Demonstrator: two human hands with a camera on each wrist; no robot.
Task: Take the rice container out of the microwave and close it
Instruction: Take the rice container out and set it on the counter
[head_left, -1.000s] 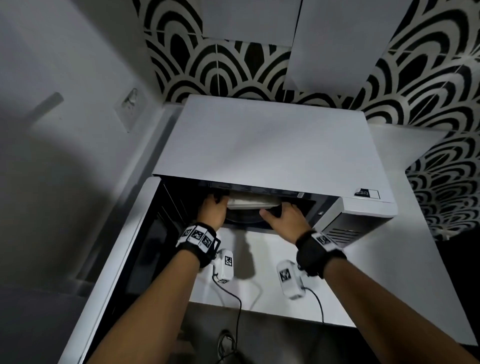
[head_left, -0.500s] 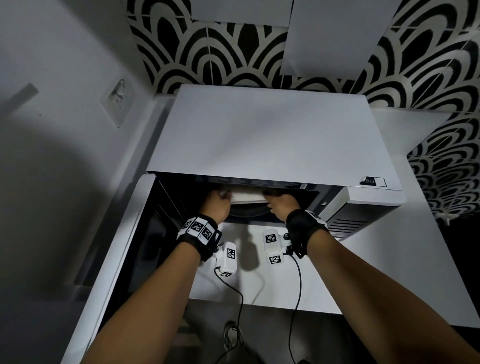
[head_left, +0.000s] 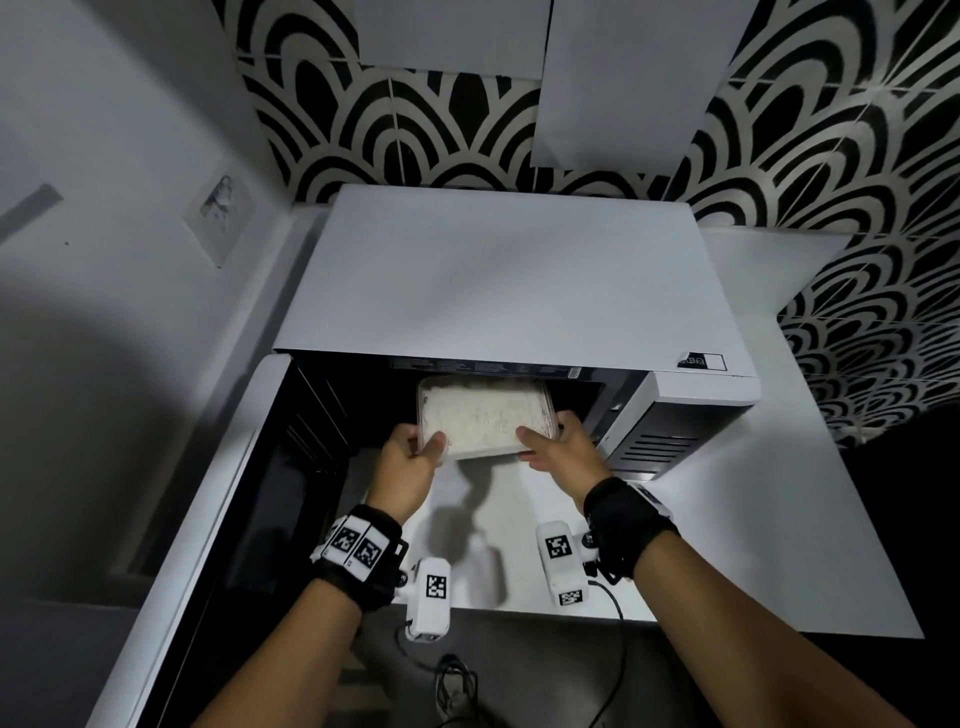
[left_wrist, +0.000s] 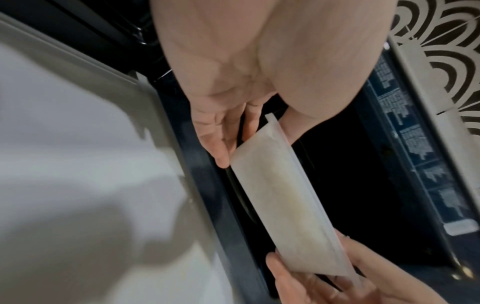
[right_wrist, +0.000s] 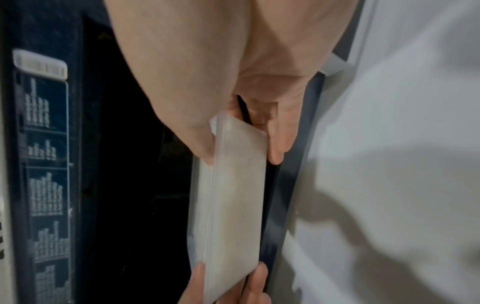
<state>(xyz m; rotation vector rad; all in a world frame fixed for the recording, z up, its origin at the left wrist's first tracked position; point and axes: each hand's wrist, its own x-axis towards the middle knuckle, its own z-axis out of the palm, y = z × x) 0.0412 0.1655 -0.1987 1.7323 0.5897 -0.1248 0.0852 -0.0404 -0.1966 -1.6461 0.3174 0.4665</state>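
microwave (head_left: 509, 291) labels blurred, no text legible

Bare forearms, black wrist straps (head_left: 626, 525) with black-and-white square markers (head_left: 356, 545), white wrist cameras (head_left: 562, 564), thin black cables (head_left: 615, 610)

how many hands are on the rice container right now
2: the left hand grips the left end of the rice container, the right hand grips its right end.

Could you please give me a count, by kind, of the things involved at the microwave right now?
Hands: 2, left and right, both gripping the container
Rice container: 1
Microwave: 1
Microwave door: 1, open
Total: 5
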